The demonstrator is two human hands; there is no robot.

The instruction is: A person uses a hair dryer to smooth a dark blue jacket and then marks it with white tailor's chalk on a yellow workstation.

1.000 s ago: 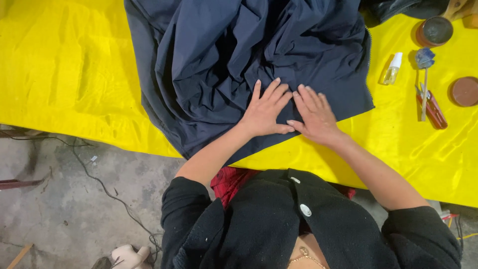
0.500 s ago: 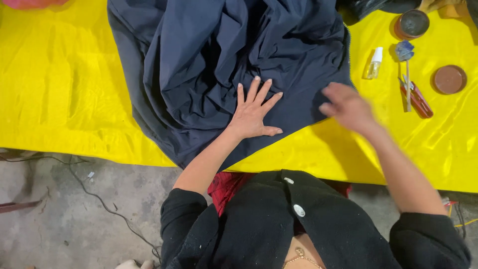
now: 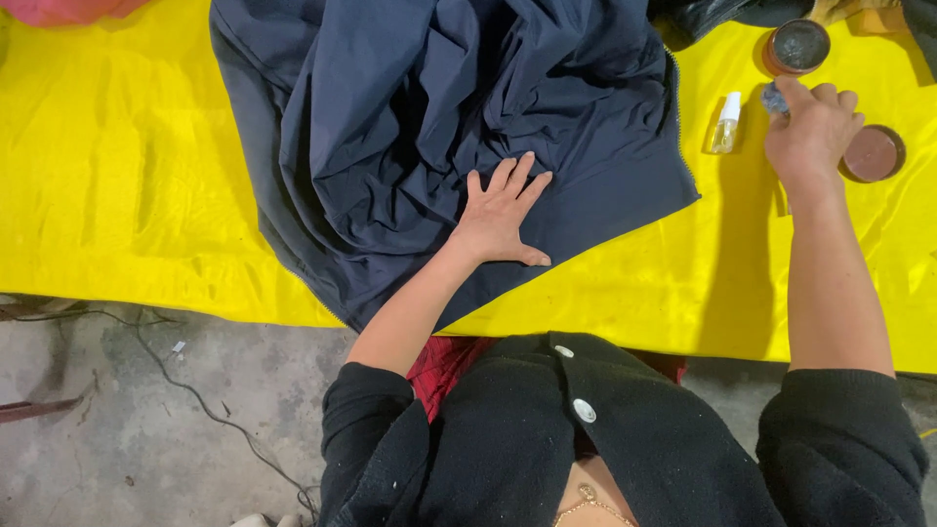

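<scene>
Head view shows the left hand (image 3: 503, 215) pressed flat, fingers spread, on a rumpled navy garment (image 3: 439, 117) lying across the yellow sheet (image 3: 117, 195). Far right, the right hand (image 3: 812, 132) hovers with loosely curled fingers over a small dark object (image 3: 774, 98), possibly touching it, between a spray bottle (image 3: 724, 124) and a brown lid (image 3: 872, 154).

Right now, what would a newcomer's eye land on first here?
The bright yellow sheet fills the view, with a rumpled navy garment heaped on its middle. The left hand lies flat on the garment's lower part, while the right hand reaches among a small spray bottle and round tins at upper right.
</scene>
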